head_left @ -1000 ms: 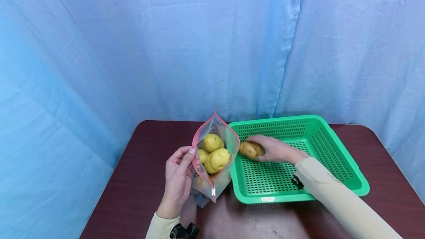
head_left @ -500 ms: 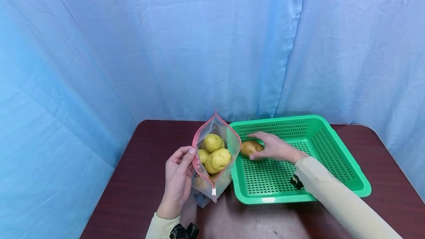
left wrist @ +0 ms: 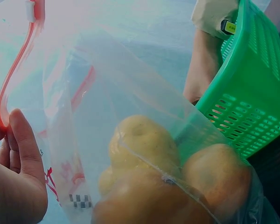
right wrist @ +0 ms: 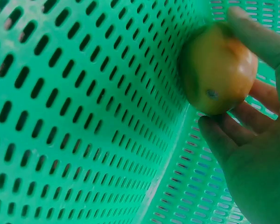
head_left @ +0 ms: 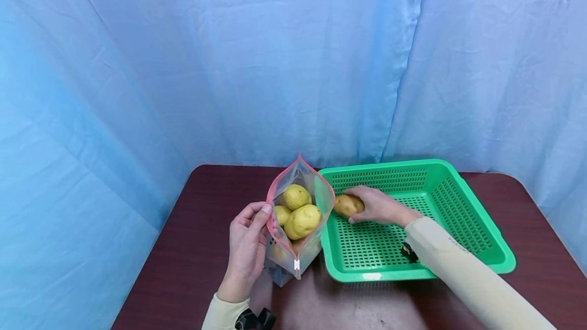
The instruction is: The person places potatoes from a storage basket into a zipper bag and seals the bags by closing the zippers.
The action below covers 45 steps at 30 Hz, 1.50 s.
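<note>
My left hand (head_left: 247,246) pinches the left side of the pink rim of a clear zip bag (head_left: 308,248) with a white slider. Several yellow, lumpy, roundish pieces of produce (head_left: 302,221) fill the bag's mouth; browner potatoes (left wrist: 217,179) show through its side in the left wrist view. Over in the green basket (head_left: 486,233), my right hand (head_left: 380,207) has its thumb and fingers curled round a brown potato (head_left: 347,205) at the left end. The right wrist view shows that potato (right wrist: 219,70) against the perforated wall, thumb on one side and fingers on the other.
The basket stands on a dark reddish table (head_left: 183,248), close to the bag's right side. A light blue curtain (head_left: 275,65) hangs behind the table and along the left.
Half a second ago my right fingers were spread apart from the potato; now they have come back down round it. My left hand keeps its pinch on the bag's rim.
</note>
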Tool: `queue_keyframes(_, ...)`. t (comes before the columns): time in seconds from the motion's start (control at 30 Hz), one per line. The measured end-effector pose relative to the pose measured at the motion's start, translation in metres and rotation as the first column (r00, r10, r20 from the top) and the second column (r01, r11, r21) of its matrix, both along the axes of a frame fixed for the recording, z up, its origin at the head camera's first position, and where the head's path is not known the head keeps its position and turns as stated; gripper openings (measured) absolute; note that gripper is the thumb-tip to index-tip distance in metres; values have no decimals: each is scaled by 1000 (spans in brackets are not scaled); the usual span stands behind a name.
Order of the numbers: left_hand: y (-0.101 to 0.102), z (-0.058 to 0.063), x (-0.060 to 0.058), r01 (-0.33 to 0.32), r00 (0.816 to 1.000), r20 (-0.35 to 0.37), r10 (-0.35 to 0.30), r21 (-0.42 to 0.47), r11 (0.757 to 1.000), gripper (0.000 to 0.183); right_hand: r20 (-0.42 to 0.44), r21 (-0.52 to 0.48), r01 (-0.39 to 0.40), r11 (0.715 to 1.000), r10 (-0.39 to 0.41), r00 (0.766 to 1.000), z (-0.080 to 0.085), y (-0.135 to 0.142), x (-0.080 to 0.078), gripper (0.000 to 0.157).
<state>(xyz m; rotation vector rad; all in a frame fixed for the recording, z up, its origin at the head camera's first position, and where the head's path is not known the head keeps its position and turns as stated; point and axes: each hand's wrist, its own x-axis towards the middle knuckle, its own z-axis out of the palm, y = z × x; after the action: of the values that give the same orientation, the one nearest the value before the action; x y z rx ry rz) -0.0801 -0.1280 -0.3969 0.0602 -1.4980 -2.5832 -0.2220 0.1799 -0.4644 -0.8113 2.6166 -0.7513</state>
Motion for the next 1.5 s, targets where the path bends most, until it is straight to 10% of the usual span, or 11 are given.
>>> queue_keyframes(0.9,4,-3,-9,-11,1000,10,11,-4,1000,5,-68,-127,61,990,-70,995,51,12,3,74)
queue_keyframes(1.5,8,-5,-22,21,1000,-8,-21,17,1000,15,-184,-322,141,936,-209,960,100,19,36,74)
